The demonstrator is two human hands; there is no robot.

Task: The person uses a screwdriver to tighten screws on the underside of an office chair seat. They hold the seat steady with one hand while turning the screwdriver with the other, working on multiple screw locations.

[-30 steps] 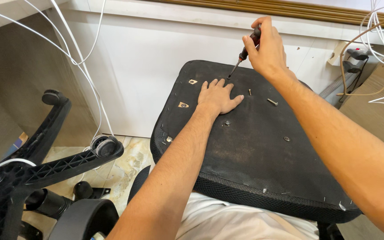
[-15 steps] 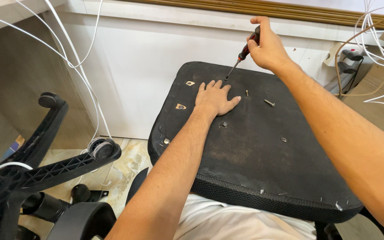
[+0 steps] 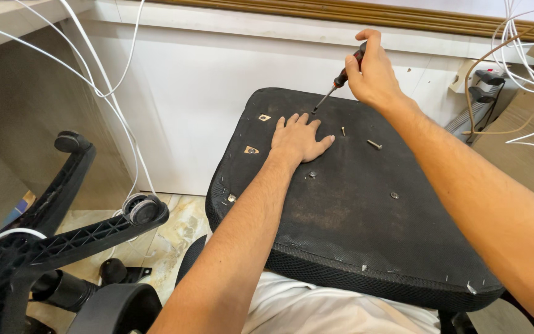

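An upturned black chair seat (image 3: 366, 235) rests on my lap, its underside facing up. My left hand (image 3: 298, 139) lies flat on it with fingers spread, near the far edge. My right hand (image 3: 372, 74) grips a screwdriver (image 3: 338, 81) with a dark and red handle; its tip touches the seat just beyond my left fingertips. One loose screw (image 3: 374, 144) lies on the seat to the right of my left hand, and a second screw (image 3: 343, 130) stands upright close by. Small metal inserts (image 3: 251, 149) show near the left edge.
A black chair base with castor wheels (image 3: 143, 210) lies on the tiled floor at left. White cables (image 3: 94, 80) hang at upper left. A power strip with plugs (image 3: 483, 83) and more cables sits at upper right. A white wall panel (image 3: 199, 93) stands behind the seat.
My right hand and the screwdriver have shifted slightly while the tip stays near my left fingertips. My left hand stays flat on the seat. The view has moved a little.
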